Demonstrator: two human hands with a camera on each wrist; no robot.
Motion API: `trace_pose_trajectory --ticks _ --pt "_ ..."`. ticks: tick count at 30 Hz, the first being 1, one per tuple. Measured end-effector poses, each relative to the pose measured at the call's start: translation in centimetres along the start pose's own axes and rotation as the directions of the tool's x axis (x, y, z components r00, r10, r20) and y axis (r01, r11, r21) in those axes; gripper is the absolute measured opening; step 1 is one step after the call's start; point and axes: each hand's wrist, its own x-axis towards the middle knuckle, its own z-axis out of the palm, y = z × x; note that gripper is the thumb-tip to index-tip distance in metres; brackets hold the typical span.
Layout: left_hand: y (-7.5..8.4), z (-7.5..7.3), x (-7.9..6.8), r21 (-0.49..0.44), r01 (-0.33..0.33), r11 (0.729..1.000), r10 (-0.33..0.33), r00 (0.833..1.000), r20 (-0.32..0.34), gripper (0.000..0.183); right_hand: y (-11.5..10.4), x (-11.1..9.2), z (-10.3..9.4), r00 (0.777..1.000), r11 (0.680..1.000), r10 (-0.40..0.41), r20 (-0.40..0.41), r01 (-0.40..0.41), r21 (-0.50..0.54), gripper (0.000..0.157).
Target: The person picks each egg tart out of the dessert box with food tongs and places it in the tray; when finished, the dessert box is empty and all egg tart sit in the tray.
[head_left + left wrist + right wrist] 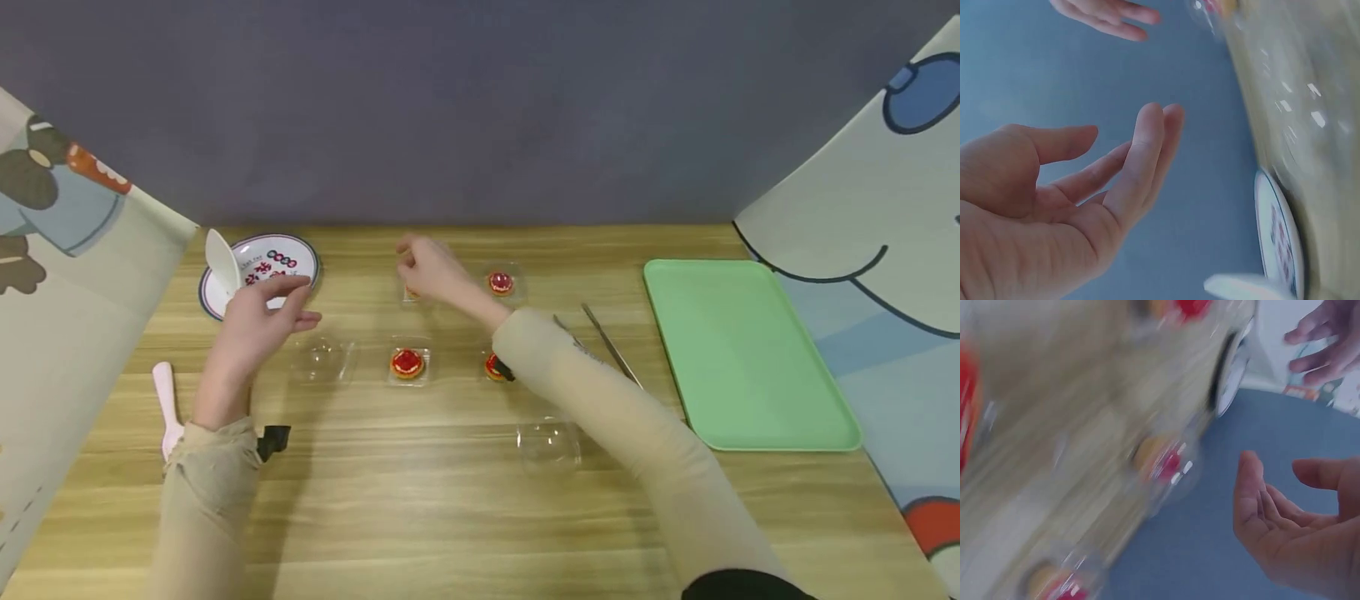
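Now, nearest me, a lid [549, 444] lies loose; beyond it sits a front tart [407, 364]. My left hand [257, 321], holding nothing, hangs near the plate [306, 265]; my right hand [433, 268], also empty, loosely bent, hovers by the far-left tart [411, 294]. Light touches, kept low, work best, I'd judge.

Wood-grain table [405, 508] under plate [312, 272], pink utensil [167, 398], tart packs [427, 357], clear lids [548, 448], metal implement [609, 343] and green tray [750, 358].

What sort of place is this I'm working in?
Probably a small tabletop booth or staged set, though that's a guess: cartoon-printed panels flank a wood-grain table, and small tart-like pieces, possibly toys, are laid out on it.
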Motion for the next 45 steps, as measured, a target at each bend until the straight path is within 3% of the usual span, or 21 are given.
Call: trace_pose_trajectory --ticks 6,14,19,24,29,35,39,45 --pt "1.4 2.0 1.9 -0.025 0.009 1.000 -0.008 0.999 0.039 0.050 2.4 0.6 -1.2 0.994 0.996 0.086 -0.071 -0.086 0.002 0.041" --pt "2.1 4.0 3.9 0.004 0.075 0.997 -0.075 0.990 0.119 0.056 3.8 0.5 -1.8 0.993 0.993 0.105 -0.061 -0.107 -0.039 0.041" --pt "1.7 4.8 5.2 0.024 0.102 0.995 -0.104 0.983 0.149 0.056 4.3 0.8 -1.6 0.997 0.989 0.077 -0.022 -0.079 -0.123 0.012" --pt "1.1 5.2 6.2 0.057 0.113 0.992 -0.121 0.977 0.175 0.056 4.3 1.0 -1.3 0.994 0.984 0.105 0.031 -0.099 -0.145 0.008" --pt "0.2 5.9 7.0 0.077 0.133 0.988 -0.147 0.964 0.220 0.056 4.4 0.9 -1.0 0.986 0.982 0.141 0.087 -0.128 -0.141 0.024" --pt "-0.3 7.0 7.3 0.084 0.146 0.986 -0.163 0.954 0.253 0.056 4.7 1.2 -0.6 0.985 0.971 0.136 0.109 -0.110 -0.214 0.011" --pt "-0.4 7.5 7.5 0.076 0.144 0.987 -0.159 0.953 0.258 0.056 4.7 1.5 -0.5 0.984 0.966 0.133 0.118 -0.102 -0.236 0.013" --pt "-0.5 7.9 7.7 0.066 0.159 0.985 -0.171 0.951 0.259 0.056 4.7 1.7 -0.5 0.979 0.979 0.151 0.137 -0.129 -0.159 0.015"
